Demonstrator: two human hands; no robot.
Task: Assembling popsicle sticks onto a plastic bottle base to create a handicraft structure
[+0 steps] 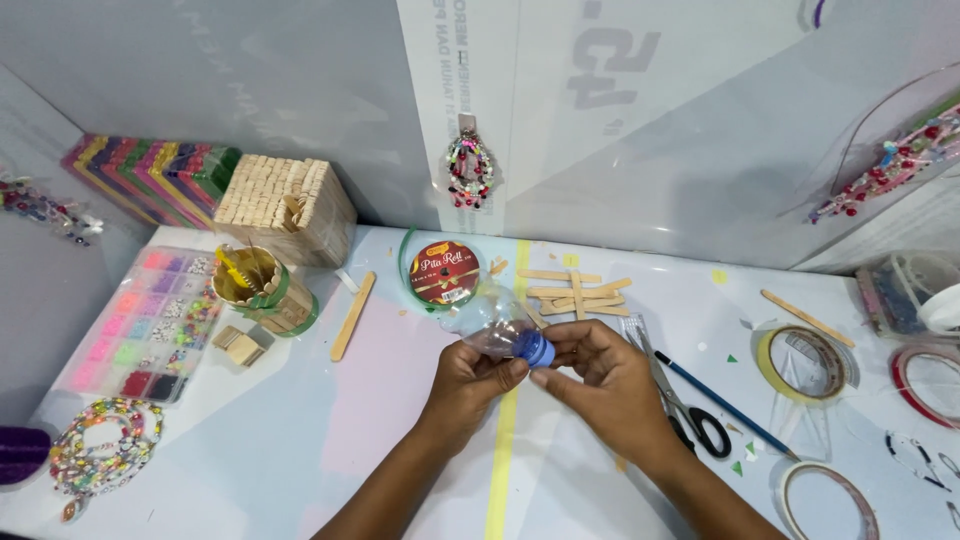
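Bright, even light from overhead; soft shadows under the hands point(545, 375), slight glare on the table point(330, 420), edges bowed.

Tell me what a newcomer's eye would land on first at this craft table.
First, the two hands at the centre: the left hand and right hand together hold a clear plastic bottle by its blue cap. Next, the pink bead tray at the left edge, beside a cup of wooden sticks. On the right lie black-handled scissors and several tape rolls.
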